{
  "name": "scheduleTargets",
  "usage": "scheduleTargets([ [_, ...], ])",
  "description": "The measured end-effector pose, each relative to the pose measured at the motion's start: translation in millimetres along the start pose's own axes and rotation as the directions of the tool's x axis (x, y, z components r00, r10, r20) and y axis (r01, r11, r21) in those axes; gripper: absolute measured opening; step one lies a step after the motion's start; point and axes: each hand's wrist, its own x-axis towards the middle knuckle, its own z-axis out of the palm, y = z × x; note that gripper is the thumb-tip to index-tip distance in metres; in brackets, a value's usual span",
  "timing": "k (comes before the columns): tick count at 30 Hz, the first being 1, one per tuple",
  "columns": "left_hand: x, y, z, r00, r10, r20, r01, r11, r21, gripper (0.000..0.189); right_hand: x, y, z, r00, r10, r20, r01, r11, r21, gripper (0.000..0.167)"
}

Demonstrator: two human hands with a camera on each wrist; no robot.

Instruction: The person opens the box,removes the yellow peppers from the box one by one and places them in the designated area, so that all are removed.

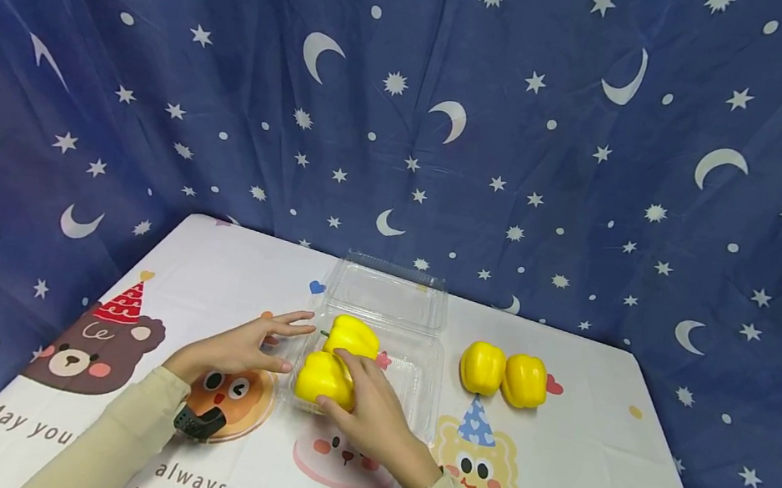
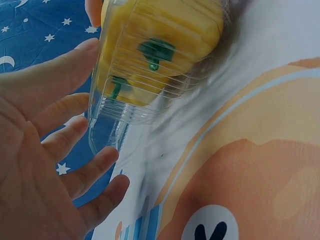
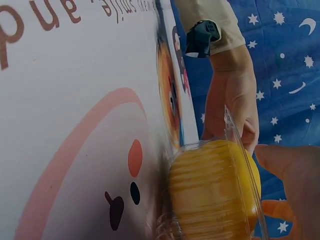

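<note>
A clear plastic clamshell box lies on the table with its lid folded back. Two yellow bell peppers fill its left side: a front pepper and a rear pepper with a green stem pointing left. My right hand grips the front pepper from the right, thumb on the near side and fingers over the top. At the box's left edge is my left hand, its fingers spread and holding nothing. Through the ribbed wall in the left wrist view, green stems show.
Right of the box, two more yellow bell peppers, one nearer and one farther right, stand side by side. A white cloth with cartoon prints covers the table. Behind it hangs a blue curtain with moons and stars.
</note>
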Motion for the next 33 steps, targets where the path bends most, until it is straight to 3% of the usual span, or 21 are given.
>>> scheduleTargets([
  [17,0.0,-1.3,-0.2,1.000,0.007,-0.004,-0.007,1.000,0.008,0.067,4.6,2,-1,1.000,0.011,-0.025,-0.010,0.999,0.038,0.067],
  [33,0.1,-3.4,-0.3,1.000,0.014,-0.006,-0.014,1.000,0.009,0.067,3.1,2,-21,0.999,0.040,0.003,-0.040,0.987,0.155,0.074],
])
